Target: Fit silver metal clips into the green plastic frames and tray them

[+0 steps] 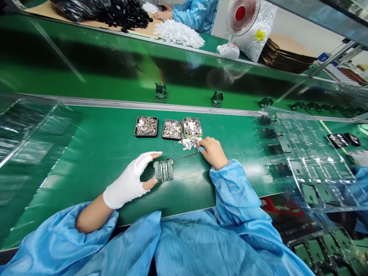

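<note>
My left hand, in a white glove with bare thumb and fingertip, grips a small green housing with metal strips in it. A thin dark rod runs from the housing's upper right corner to my right hand. The right hand is bare apart from a blue cover on one finger, and its fingers are pinched at the rod's end, beside a loose pile of silvery metal parts. Whether it also holds a small part is hidden. A screw lies left of the pile.
Three small trays of metal parts stand behind my hands. Clear plastic trays are at the right. A metal rail crosses behind, with green housings beyond. Another person's sleeves show at the top.
</note>
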A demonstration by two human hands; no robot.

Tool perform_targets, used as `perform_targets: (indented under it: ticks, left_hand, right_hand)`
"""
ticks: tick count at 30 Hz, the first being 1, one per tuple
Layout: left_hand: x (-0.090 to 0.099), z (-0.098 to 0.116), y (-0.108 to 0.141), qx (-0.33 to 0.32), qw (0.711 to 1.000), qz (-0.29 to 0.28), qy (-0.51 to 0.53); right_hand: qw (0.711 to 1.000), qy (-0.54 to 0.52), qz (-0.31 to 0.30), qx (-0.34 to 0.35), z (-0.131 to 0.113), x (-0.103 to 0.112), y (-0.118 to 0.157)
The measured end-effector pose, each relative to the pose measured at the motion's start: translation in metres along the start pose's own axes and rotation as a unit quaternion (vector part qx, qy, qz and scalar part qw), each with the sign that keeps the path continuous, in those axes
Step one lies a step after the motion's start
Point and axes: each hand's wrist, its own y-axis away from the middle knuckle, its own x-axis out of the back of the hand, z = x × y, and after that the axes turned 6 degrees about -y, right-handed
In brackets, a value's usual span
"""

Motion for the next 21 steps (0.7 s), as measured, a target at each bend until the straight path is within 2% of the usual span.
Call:
perform_targets:
  ticks: [10, 15, 18, 21]
  left_hand:
    - [0.002, -0.002, -0.001, 0.037, 0.999, -0.004, 0.035]
    - [0.003, -0.004, -0.001, 0.053, 0.998, -0.004, 0.042]
    - [0.007, -0.004, -0.001, 0.063, 0.997, 0.019, 0.037]
    - [0.015, 0.004, -0.008, 0.08, 0.995, 0.066, -0.004]
  right_hand:
    - [0.999, -0.03, -0.016, 0.013, -0.003, -0.002, -0.003]
    - [1.0, -0.015, 0.005, 0.002, 0.003, -0.003, 0.0]
    - [0.993, -0.1, 0.055, 0.001, 0.004, 0.001, 0.002]
    - [0.953, -0.285, 0.101, 0.021, -0.015, 0.01, 0.004]
